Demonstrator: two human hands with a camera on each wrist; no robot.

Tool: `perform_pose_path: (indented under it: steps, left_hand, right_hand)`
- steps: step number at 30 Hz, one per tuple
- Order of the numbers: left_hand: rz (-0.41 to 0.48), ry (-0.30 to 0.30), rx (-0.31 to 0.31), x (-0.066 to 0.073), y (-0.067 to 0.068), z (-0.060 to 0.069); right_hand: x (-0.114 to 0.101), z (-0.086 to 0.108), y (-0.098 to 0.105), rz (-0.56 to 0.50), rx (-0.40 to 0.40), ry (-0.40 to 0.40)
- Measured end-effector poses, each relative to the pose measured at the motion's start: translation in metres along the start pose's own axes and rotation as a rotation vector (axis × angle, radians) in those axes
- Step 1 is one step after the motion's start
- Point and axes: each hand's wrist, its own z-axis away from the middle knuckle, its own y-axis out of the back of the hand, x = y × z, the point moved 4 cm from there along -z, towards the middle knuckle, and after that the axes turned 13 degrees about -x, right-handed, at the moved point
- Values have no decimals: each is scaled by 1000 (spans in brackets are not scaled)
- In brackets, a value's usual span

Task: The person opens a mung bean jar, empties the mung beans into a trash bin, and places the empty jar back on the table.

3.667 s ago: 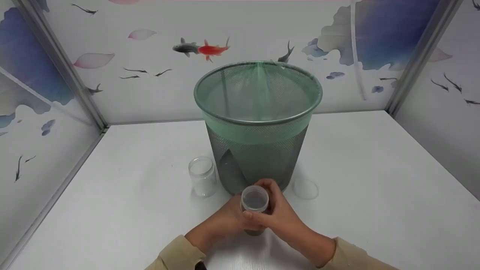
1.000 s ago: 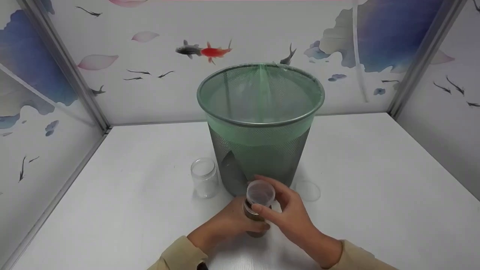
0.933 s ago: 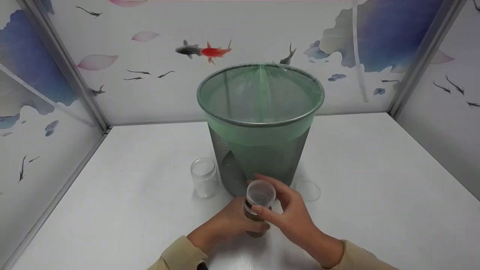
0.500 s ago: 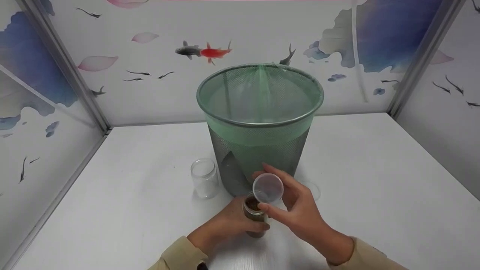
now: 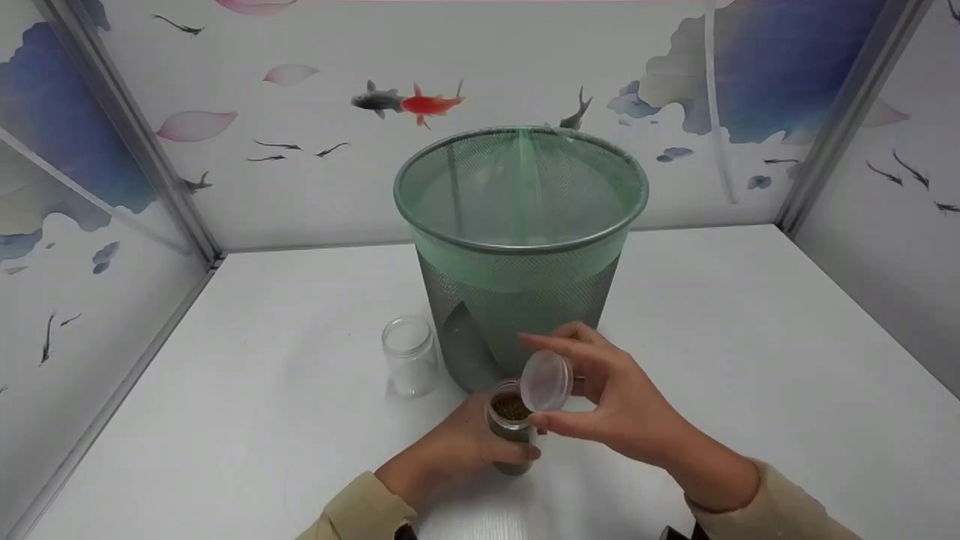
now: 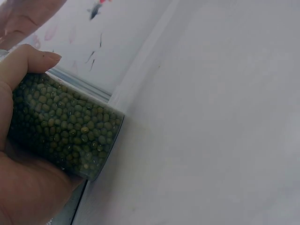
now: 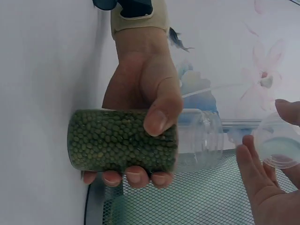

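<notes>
My left hand (image 5: 456, 442) grips a clear screw-top jar (image 5: 511, 429) standing upright on the white table, its mouth uncovered. Green mung beans (image 6: 65, 124) fill much of it, as the left wrist view shows closely. Thumb and curled fingers go round the jar's side in the right wrist view. Just above and right of the mouth, my right hand (image 5: 626, 401) pinches a clear round lid (image 5: 546, 381) by its edge, thumb below and fingers above. The lid is tilted on its side, apart from the jar.
A mesh waste bin (image 5: 517, 300) with a green liner bag stands right behind the hands. Left of it is an uncovered clear jar (image 5: 409, 356) that looks empty. Patterned panels (image 5: 300, 180) wall the table (image 5: 300, 420) at the back and sides.
The right hand has lifted the lid off the bean jar, moved it right and tipped it on edge. My left hand keeps its grip. The clear disc right of the bin is now hidden.
</notes>
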Motion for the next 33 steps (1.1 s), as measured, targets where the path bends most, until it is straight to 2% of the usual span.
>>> perform_pose_path:
  steps: [6,12,15,19,22,25,33]
  left_hand:
    - [-56,3,31,0,2,1]
    - [-16,-14,30,0,1,1]
    - [-10,-34,26,1,0,1]
    - [1,-31,27,1,-1,1]
    - [-10,-23,20,1,-1,0]
    - [-12,-25,8,1,-2,0]
    - [4,-29,6,0,-1,0]
  right_hand:
    - [-9,4,-1,112,-251,2]
    - [-16,11,-6,194,-461,15]
    - [-16,14,-7,256,-550,-29]
    - [-10,17,-6,326,-643,-158]
    - [-1,19,-4,394,-688,-267]
    - [10,20,-2,488,-699,-333]
    - [36,18,1,832,-586,-400]
